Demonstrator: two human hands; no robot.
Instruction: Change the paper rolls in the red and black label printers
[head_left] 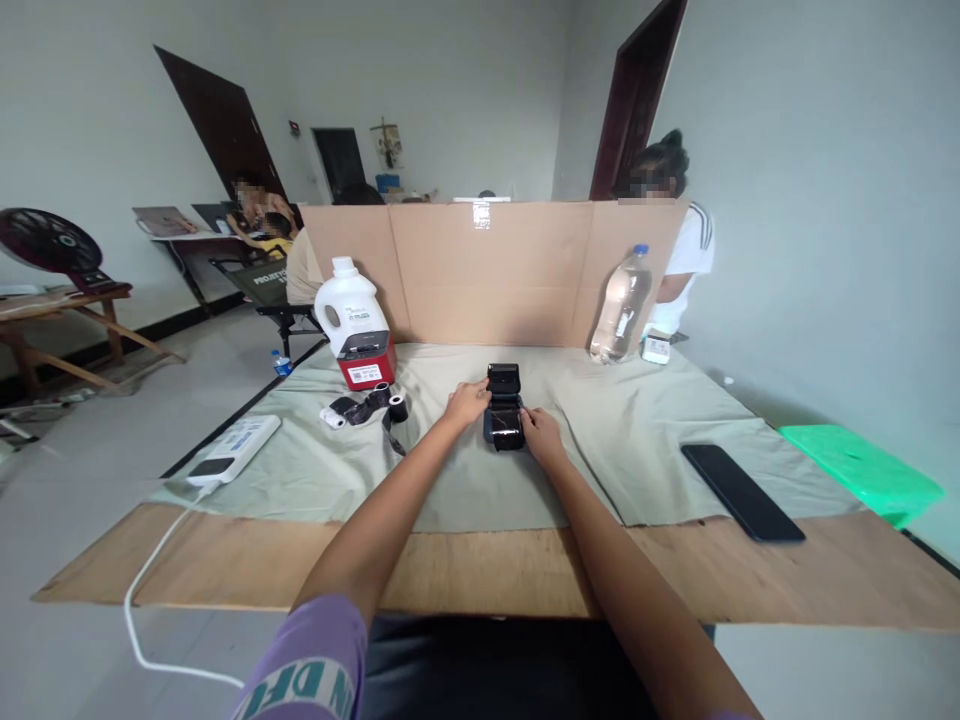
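- Black small printer (pixel 504 408), lid up, is seen mid-table on the grey-green cloth (pixel 615 440); inside can't be made out.
- White jug (pixel 350 305) is capped; clear bottle (pixel 621 305) looks approx. full.
- Printer is touched by left hand (pixel 466 402) & right hand (pixel 540 432), fingers curled vs. its sides.
- Room is left both sides; cardboard wall (pixel 495 270) behind, black phone (pixel 741 492) near front edge.

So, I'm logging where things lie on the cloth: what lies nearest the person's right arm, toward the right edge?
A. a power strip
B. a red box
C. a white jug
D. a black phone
D: the black phone lies flat at the cloth's right edge, beside the right arm, while both hands, left hand and right hand, rest on the small black printer mid-cloth.
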